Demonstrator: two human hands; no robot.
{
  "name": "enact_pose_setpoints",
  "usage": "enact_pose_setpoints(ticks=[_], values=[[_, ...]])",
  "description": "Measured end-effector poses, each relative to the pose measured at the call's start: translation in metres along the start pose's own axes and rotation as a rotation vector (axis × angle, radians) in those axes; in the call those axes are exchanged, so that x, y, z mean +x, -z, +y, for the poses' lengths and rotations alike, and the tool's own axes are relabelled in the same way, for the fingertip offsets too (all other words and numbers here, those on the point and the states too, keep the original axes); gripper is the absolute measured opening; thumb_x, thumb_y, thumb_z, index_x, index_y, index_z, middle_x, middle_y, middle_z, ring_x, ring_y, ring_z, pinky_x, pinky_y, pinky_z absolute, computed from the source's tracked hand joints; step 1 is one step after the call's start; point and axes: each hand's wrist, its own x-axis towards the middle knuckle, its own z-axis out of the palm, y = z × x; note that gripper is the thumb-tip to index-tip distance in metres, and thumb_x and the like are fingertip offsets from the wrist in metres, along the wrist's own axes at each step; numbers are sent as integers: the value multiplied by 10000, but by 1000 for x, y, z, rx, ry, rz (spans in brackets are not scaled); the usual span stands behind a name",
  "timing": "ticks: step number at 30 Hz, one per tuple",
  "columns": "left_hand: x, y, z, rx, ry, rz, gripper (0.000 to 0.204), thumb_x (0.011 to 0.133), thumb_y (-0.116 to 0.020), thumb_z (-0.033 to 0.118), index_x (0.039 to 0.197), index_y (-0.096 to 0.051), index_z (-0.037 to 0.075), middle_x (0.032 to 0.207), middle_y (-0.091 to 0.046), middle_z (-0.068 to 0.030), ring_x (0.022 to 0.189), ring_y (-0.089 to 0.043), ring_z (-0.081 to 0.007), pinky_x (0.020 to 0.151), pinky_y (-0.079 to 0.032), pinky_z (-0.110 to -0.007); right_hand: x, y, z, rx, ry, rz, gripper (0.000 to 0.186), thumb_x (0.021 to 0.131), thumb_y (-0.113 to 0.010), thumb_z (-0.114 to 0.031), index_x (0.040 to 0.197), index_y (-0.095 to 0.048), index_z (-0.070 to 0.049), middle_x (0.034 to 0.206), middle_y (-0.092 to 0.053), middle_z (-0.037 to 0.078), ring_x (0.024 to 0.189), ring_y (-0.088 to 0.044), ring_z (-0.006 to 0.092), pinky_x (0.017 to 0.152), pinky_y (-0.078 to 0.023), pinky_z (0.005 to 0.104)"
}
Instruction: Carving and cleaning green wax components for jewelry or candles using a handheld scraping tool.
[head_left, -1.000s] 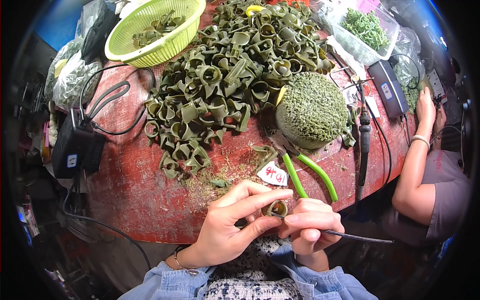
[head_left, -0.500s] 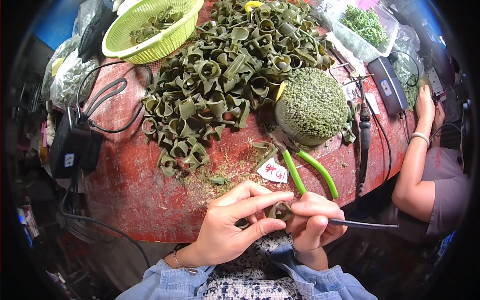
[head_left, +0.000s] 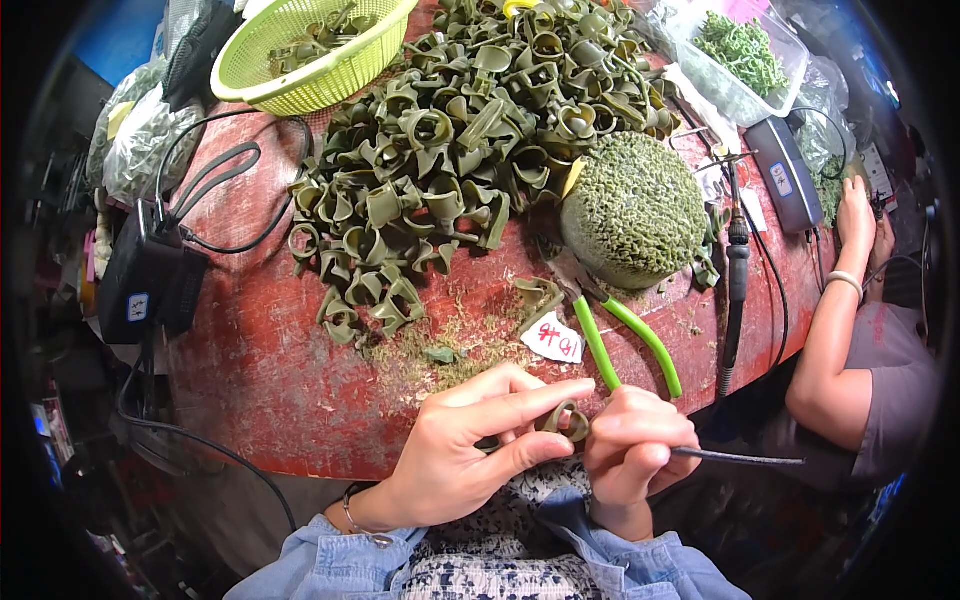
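Note:
Close to the table's front edge, my left hand (head_left: 475, 440) pinches a small olive-green ring-shaped piece (head_left: 566, 421) between thumb and fingers. Part of a second greenish rounded shape shows under its palm. My right hand (head_left: 638, 445) is closed around a thin, dark grey, slightly curved strip-like tool (head_left: 745, 458), whose free end sticks out to the right. The tool's other end is hidden by my right fingers, beside the ring piece. Just beyond my right hand lie pliers with green handles (head_left: 645, 345), jaws pointing away.
A large heap of olive-green ring-shaped pieces (head_left: 440, 150) covers the red table (head_left: 270, 390). Around it are a textured green cylinder (head_left: 635, 210), a yellow-green basket (head_left: 330, 85), a paper scrap (head_left: 552, 338), a corded pen-like tool (head_left: 737, 260) and black power boxes (head_left: 785, 175). Another person's arm (head_left: 840, 310) is at right.
My right hand has shifted slightly right, away from the ring piece, with the strip-like tool still in it. More of the ring now shows. The whole view has shifted a little.

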Motion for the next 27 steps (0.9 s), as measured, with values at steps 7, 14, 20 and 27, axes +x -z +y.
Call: enact_pose_setpoints(ticks=[7,14,20,27], values=[[0,-5,-2,-57,12,64,352,781,-635,240,1054,-605,20,804,-539,-35,579,-478,-49,479,-372,-164,-3,-2,0,-81,-126,87,306,878,-506,-228,797,-608,48,497,-524,31,403,-479,111,391,-353,233],[2,-5,1,-83,69,57,344,779,-643,207,1059,-600,11,800,-523,-34,542,-470,-38,435,-354,-160,2,2,-2,-123,-118,35,249,873,-469,-137,808,-612,57,488,-521,34,391,-434,89,384,-337,221],[-3,-1,0,-294,89,148,270,798,-609,73,1046,-532,-3,941,-536,-74,594,-510,-55,429,-377,-146,2,-2,-5,-165,-135,88,184,851,-478,-66,895,-597,67,499,-518,39,399,-455,98,399,-360,213],[-4,4,-3,-826,93,140,222,836,-521,95,1015,-425,5,888,-548,-109,633,-530,-101,407,-382,-153,45,-6,-18,-557,-1,-257,205,739,-570,63,931,-614,9,626,-544,88,504,-522,157,465,-406,245]])
